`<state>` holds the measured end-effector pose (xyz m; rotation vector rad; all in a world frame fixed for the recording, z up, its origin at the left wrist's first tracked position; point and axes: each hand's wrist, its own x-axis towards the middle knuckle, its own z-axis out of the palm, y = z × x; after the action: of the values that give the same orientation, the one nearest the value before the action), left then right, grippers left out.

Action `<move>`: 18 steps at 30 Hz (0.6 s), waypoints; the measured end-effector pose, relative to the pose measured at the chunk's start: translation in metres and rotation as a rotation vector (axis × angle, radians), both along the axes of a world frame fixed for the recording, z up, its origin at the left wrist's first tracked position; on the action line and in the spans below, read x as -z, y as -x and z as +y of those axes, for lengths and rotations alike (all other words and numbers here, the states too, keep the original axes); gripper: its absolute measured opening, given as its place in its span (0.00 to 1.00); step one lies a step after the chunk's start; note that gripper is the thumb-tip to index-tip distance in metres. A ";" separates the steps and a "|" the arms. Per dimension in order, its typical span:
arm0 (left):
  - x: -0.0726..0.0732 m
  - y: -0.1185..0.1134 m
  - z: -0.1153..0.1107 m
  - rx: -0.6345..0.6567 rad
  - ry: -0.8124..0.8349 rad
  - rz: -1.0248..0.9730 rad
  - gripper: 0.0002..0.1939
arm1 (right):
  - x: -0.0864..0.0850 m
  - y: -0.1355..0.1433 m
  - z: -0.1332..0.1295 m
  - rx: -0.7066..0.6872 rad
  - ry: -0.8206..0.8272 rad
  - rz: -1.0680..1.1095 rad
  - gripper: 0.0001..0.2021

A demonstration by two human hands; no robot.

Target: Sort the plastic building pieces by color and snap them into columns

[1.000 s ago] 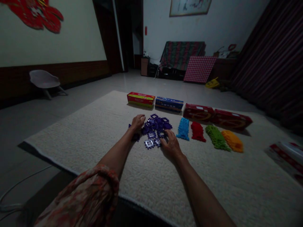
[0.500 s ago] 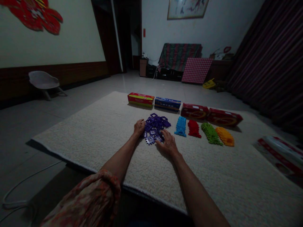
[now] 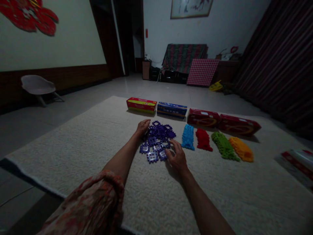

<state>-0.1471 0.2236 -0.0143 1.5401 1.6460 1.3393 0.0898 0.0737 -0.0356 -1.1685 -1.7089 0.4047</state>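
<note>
A loose heap of purple plastic building pieces (image 3: 156, 138), square with notched edges and some with window-like frames, lies between my two hands on the pale quilted cover. My left hand (image 3: 142, 128) rests at the heap's upper left edge, fingers stretched forward and holding nothing that I can see. On the other side, my right hand (image 3: 177, 156) is open, thumb and fingers apart, its tips at the right edge of the pieces. To the right lie sorted rows of similar pieces: blue (image 3: 188, 137), red (image 3: 203, 139), green (image 3: 224, 145) and orange (image 3: 241, 149).
Behind the pieces stand a red and yellow box (image 3: 141, 106), a blue box (image 3: 171, 110) and two dark red boxes (image 3: 203, 117). A red and white package (image 3: 299, 164) lies at the right edge. A plastic chair (image 3: 39, 85) stands on the floor at left.
The purple heap is now spread wider and flatter, with pieces lying further toward me. My hands have moved slightly apart, and the view has shifted a little.
</note>
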 end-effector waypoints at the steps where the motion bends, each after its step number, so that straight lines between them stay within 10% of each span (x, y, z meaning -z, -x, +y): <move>1: -0.001 -0.003 0.006 0.030 -0.003 0.027 0.18 | -0.001 0.000 -0.001 0.001 0.006 0.017 0.19; 18: -0.005 -0.027 0.046 0.237 0.054 0.101 0.15 | -0.029 0.003 -0.013 0.000 0.028 -0.089 0.13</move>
<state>-0.1204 0.2697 -0.0097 1.7337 1.4906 1.1002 0.0866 0.0604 -0.0070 -1.2228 -1.7848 0.3822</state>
